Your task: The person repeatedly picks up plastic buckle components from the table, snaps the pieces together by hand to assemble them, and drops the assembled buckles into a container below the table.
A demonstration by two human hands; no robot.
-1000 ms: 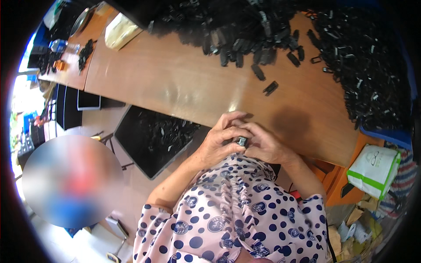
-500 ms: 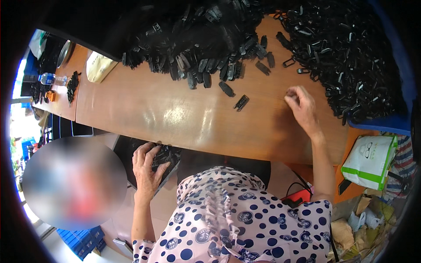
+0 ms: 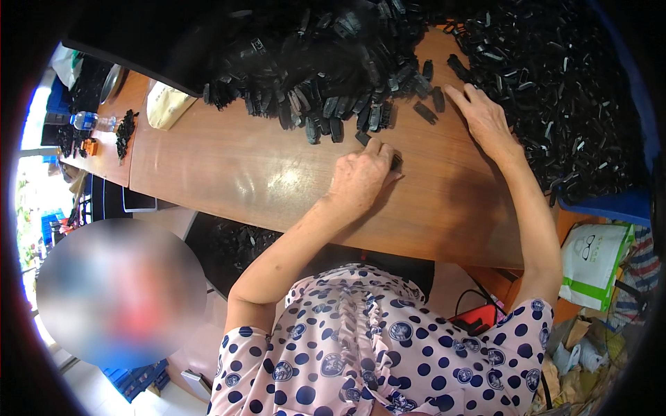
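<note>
My left hand [image 3: 362, 175] is over the middle of the wooden table, its fingers closed around a small oblong black plastic piece [image 3: 396, 162] that pokes out by the fingertips. Another such piece [image 3: 363, 138] lies just beyond the knuckles, partly hidden. My right hand [image 3: 485, 123] rests at the edge of the right-hand heap of small black plastic parts [image 3: 562, 132]. Its fingers stretch forward and look empty. Two loose oblong pieces lie just left of its fingertips. Farther back is the other heap, of oblong black pieces [image 3: 333, 107].
Below the table's front edge, at left, a dark container [image 3: 239, 243] holds more black parts. A cream cloth bag [image 3: 168, 106] and a water bottle [image 3: 84, 120] are at far left. A white and green bag [image 3: 593, 267] hangs at right, near a blue tray edge [image 3: 610, 206].
My left hand has left the container below the table and come up right onto the tabletop piece. My right hand has moved forward to the right heap's edge, fingers now extended.
</note>
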